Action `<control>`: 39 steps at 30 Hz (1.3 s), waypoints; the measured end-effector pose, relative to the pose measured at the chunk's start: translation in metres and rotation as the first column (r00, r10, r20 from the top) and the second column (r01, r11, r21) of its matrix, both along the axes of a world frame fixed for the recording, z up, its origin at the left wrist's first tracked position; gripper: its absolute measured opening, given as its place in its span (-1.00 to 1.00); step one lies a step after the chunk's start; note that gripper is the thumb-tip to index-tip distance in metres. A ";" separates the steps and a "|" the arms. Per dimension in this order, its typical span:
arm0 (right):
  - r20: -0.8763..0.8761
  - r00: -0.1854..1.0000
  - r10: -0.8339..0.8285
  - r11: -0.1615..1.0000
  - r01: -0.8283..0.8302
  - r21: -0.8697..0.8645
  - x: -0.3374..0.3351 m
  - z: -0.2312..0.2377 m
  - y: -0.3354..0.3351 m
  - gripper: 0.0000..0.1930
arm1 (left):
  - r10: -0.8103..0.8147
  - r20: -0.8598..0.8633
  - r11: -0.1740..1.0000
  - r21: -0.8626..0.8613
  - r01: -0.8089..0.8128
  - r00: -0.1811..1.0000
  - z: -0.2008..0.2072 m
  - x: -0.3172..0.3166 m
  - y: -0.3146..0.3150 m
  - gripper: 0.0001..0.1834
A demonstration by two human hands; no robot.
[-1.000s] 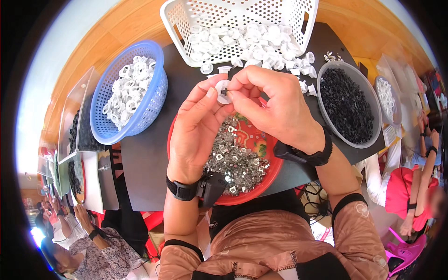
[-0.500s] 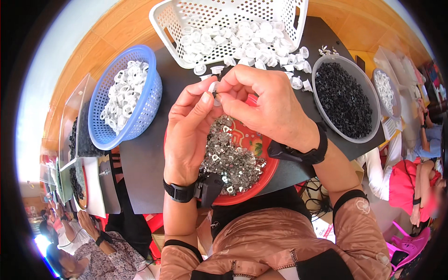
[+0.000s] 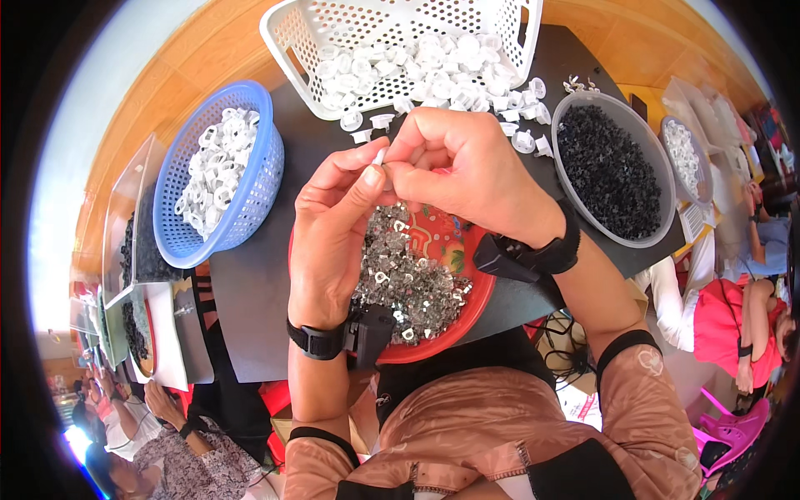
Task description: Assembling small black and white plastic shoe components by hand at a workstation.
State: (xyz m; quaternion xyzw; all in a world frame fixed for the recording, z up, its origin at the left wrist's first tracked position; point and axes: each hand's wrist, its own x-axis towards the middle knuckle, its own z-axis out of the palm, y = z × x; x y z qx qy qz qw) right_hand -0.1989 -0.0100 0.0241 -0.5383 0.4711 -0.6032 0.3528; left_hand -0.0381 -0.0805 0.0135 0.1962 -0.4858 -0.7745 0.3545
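Dark table (image 3: 250,337), wood-grained panelling (image 3: 179,71) beyond. Left hand (image 3: 333,208) and right hand (image 3: 467,162) pinch one small white part (image 3: 380,157) near red basin's (image 3: 482,300) far side. Co-worker (image 3: 196,450) lower left.

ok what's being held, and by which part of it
A white part, pinched at its edge by the left hand; whether the right hand grips it is unclear.

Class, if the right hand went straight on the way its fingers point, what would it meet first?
The right hand would probably meet the small white part at its fingertips, then the left hand; depth is unclear.
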 end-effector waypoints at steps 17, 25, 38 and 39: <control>-0.033 0.999 -0.012 0.999 0.013 0.043 0.002 0.004 0.004 -0.89 | 0.049 -0.060 0.999 -0.001 -0.049 0.997 0.000 -0.007 0.004 -0.76; -0.020 0.999 -0.031 0.996 0.032 0.078 0.004 0.002 -0.001 -0.90 | 0.052 -0.006 0.999 0.018 -0.052 0.999 -0.003 -0.006 0.000 -0.76; 0.044 0.998 0.053 0.996 -0.056 0.076 -0.002 0.013 0.008 -0.88 | 0.012 0.000 0.996 -0.093 -0.012 1.000 0.005 -0.005 0.002 -0.75; 0.058 0.996 0.064 0.994 -0.069 0.083 -0.003 0.014 0.009 -0.87 | 0.015 0.000 0.995 -0.101 -0.015 1.000 0.007 -0.006 0.003 -0.75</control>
